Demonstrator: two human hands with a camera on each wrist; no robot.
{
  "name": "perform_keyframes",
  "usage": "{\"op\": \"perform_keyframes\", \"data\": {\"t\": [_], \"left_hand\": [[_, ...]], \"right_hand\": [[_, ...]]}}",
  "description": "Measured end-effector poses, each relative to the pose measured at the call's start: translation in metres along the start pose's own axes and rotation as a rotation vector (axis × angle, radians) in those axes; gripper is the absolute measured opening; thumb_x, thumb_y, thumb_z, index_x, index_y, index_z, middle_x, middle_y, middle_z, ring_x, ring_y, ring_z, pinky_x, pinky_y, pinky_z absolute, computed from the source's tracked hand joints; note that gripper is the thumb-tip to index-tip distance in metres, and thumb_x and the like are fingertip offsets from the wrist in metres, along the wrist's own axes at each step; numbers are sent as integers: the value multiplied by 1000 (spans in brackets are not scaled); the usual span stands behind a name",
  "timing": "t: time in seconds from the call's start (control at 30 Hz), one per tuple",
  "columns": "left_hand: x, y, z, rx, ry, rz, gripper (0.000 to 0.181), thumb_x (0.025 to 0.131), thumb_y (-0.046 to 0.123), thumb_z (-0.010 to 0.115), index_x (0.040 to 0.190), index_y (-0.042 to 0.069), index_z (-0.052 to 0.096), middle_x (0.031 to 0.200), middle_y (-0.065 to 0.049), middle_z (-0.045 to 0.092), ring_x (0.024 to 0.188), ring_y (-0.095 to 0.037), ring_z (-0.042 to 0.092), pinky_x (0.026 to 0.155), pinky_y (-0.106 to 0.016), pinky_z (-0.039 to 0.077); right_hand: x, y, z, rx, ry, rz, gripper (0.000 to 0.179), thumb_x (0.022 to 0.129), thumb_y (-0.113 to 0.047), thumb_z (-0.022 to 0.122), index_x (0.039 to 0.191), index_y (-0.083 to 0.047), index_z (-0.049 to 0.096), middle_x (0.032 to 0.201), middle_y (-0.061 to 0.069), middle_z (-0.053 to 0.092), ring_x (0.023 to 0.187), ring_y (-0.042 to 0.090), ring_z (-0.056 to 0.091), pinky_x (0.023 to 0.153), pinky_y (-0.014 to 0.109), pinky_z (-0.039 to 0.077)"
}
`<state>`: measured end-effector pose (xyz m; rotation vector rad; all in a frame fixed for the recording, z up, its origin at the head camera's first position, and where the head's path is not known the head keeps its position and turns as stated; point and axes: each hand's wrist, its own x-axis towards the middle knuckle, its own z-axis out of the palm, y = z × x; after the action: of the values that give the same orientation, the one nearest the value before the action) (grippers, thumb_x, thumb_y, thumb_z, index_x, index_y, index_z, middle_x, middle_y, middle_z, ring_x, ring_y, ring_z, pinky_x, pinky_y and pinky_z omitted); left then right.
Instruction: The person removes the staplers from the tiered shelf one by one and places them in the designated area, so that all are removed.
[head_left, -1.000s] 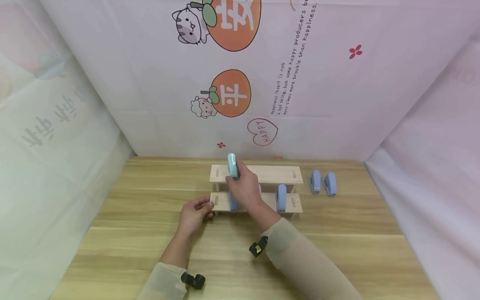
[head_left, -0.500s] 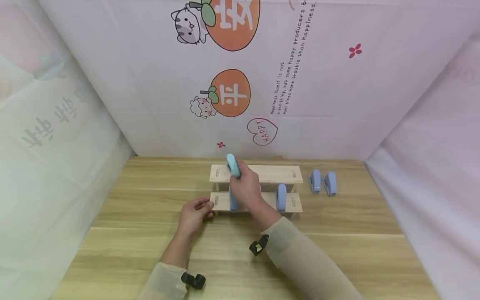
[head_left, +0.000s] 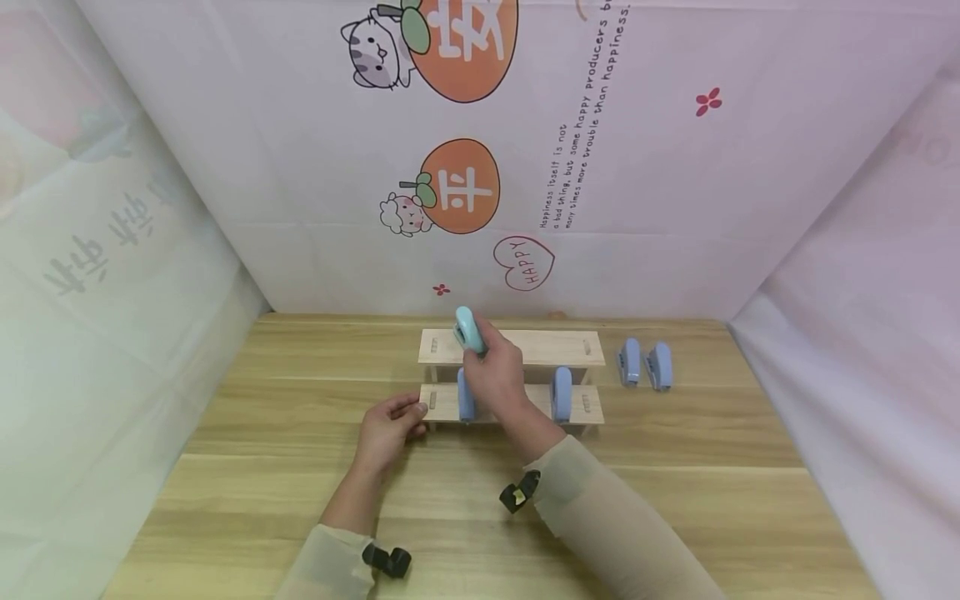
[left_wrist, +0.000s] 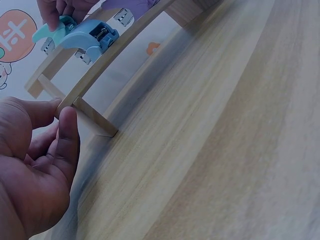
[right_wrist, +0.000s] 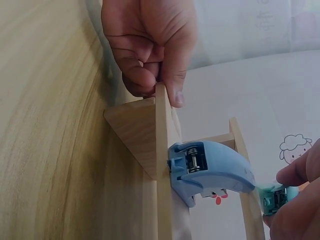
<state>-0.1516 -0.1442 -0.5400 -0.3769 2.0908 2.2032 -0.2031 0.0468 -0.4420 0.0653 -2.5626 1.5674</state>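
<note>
My left hand pinches the left end of the front tier of a two-tier wooden rack between thumb and fingers. My right hand grips a mint-green, stapler-like tool over the left part of the rear tier. Just below it, a blue tool of the same arched shape stands on the front tier; its coil spring shows in the right wrist view. Farther right on that tier stands another blue tool. A purple one shows partly in the left wrist view; my right hand hides it from the head camera.
Two more periwinkle-blue tools stand side by side on the wooden table, right of the rack. A printed white cloth rises behind the table's rear edge, with more cloth along both sides.
The mint-green tool has gone from upright to tilted in my right hand, which has shifted very slightly right. My left hand keeps its pinch on the rack.
</note>
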Motion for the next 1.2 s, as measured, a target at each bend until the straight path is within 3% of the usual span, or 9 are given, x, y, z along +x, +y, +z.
{"op": "perform_keyframes", "data": {"t": [1.07, 1.2], "left_hand": [[3, -1, -1, -9, 6, -16, 36, 94, 12, 79, 126, -3, 69, 109, -17, 73, 82, -22, 73, 76, -29, 65], [2, -1, -1, -7, 5, -21, 36, 94, 12, 79, 126, -2, 69, 109, -17, 73, 83, -23, 72, 77, -29, 65]], "right_hand": [[-2, -1, -32, 18, 63, 3, 66, 95, -3, 64, 156, -18, 47, 155, 6, 51, 143, 25, 46, 117, 45, 41], [-3, 4, -37, 35, 79, -1, 65, 94, -3, 64, 156, -15, 48, 154, 9, 51, 143, 27, 47, 117, 46, 41]]}}
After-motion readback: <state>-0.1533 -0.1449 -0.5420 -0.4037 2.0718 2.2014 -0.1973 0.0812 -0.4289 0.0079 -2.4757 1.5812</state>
